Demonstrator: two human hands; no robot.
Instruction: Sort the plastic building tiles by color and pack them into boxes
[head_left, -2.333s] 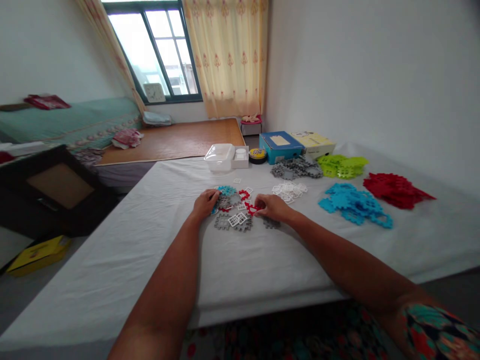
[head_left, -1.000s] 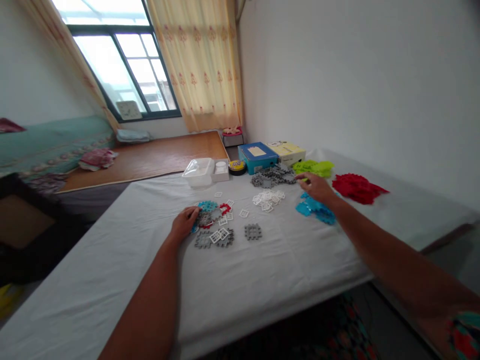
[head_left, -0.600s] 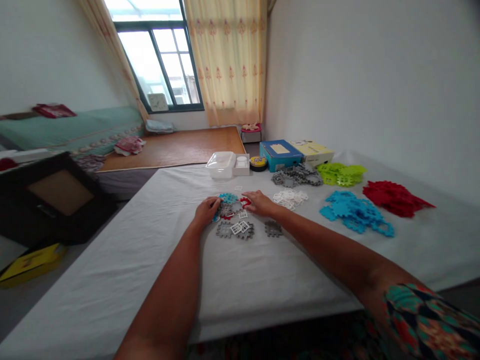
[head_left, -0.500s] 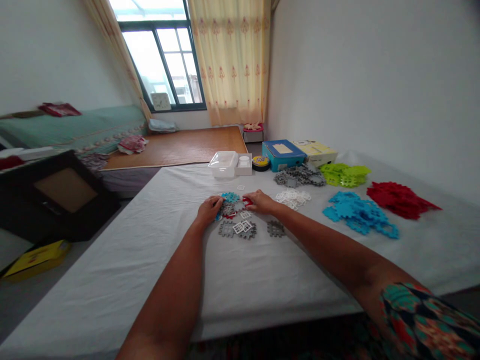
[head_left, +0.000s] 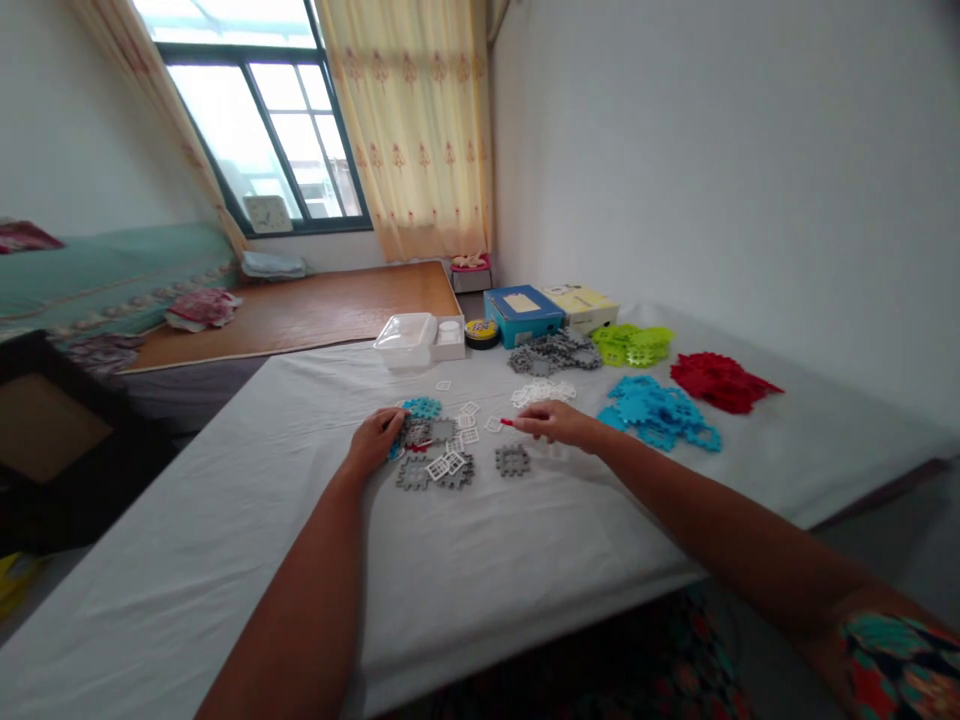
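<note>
My left hand (head_left: 377,436) rests with curled fingers on a small flat assembly of grey and blue interlocking plastic tiles (head_left: 424,428) on the white-covered table (head_left: 225,560). My right hand (head_left: 551,421) hovers to the right of it, fingers pinched on a small red piece (head_left: 508,422). In front of the assembly lie joined grey tiles with white window pieces (head_left: 442,469) and a single grey tile (head_left: 512,460). Loose white window pieces (head_left: 470,410) lie between my hands.
Sorted piles lie beyond my right hand: white pieces (head_left: 543,392), grey tiles (head_left: 553,353), lime tiles (head_left: 634,344), blue tiles (head_left: 658,411), red tiles (head_left: 720,380). A clear plastic tub (head_left: 409,340), a tape roll (head_left: 481,333), a blue box (head_left: 523,313) and a yellow box (head_left: 581,304) line the far edge.
My right hand has left the assembly and moved right, now pinching a small red piece. My left hand has stayed on the tiles. The view has swung to the right.
</note>
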